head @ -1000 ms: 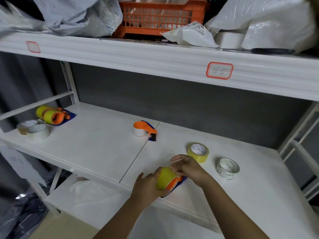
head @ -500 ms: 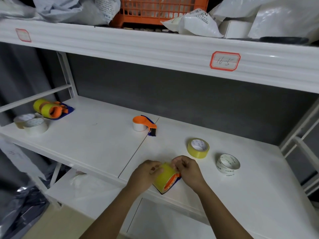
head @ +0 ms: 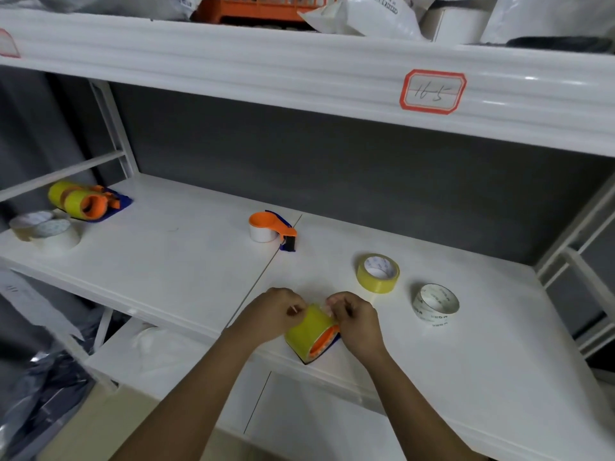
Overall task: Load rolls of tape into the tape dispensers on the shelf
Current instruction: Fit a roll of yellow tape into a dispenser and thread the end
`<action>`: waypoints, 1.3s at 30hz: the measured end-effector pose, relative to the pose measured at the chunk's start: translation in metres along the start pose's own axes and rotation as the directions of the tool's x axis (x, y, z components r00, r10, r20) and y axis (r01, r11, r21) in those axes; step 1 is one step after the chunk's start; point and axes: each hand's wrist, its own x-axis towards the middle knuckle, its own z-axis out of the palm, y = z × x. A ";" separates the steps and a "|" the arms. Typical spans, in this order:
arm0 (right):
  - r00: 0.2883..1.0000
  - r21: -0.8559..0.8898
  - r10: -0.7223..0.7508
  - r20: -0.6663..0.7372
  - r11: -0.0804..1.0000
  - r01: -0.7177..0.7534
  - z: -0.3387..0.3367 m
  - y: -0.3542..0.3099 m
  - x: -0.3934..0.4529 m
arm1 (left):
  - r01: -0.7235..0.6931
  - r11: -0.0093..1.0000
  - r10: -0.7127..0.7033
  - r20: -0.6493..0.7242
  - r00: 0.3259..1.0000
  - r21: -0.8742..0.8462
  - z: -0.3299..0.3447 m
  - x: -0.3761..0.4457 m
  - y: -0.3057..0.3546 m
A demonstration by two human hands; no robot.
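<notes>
An orange and blue tape dispenser (head: 324, 345) carrying a yellow tape roll (head: 307, 329) lies near the front edge of the white shelf (head: 186, 261). My left hand (head: 274, 314) grips the roll's left side, fingertips pinching at its top. My right hand (head: 354, 322) holds the dispenser's right side and pinches at the top of the roll. A loose yellow roll (head: 377, 272) and a white roll (head: 436, 304) lie behind to the right. Another orange dispenser (head: 271, 227) with a white roll sits at mid-shelf.
At the far left lie two loaded yellow dispensers (head: 83, 202) and two pale rolls (head: 46, 229). The upper shelf (head: 299, 74) with a red-framed label (head: 432, 91) overhangs, holding an orange crate (head: 263, 8) and bags. A white upright (head: 572, 241) stands at right.
My left hand slid from under the roll up to its top left, and both hands now pinch at the roll's top. The dispenser tilted down onto the shelf. The camera drew closer.
</notes>
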 end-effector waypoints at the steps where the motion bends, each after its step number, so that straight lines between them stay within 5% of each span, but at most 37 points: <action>1: 1.000 0.000 -0.002 -0.002 1.000 0.002 0.000 0.000 0.000 | -0.004 1.000 0.004 0.021 1.000 -0.015 -0.001 -0.001 -0.001; 20: 0.992 -0.120 -0.036 -0.123 0.993 0.021 0.017 -0.001 -0.011 | -0.053 0.986 0.057 -0.025 0.998 0.157 0.003 -0.001 0.000; 29: 0.994 -0.102 -0.040 -0.103 0.994 0.030 0.014 -0.001 -0.009 | -0.052 0.995 0.048 -0.047 0.998 -0.087 -0.002 -0.016 -0.003; 39: 0.994 -0.083 -0.021 -0.109 0.997 0.012 0.015 -0.001 -0.010 | -0.200 0.932 0.213 -0.013 0.977 0.304 -0.003 -0.006 -0.007</action>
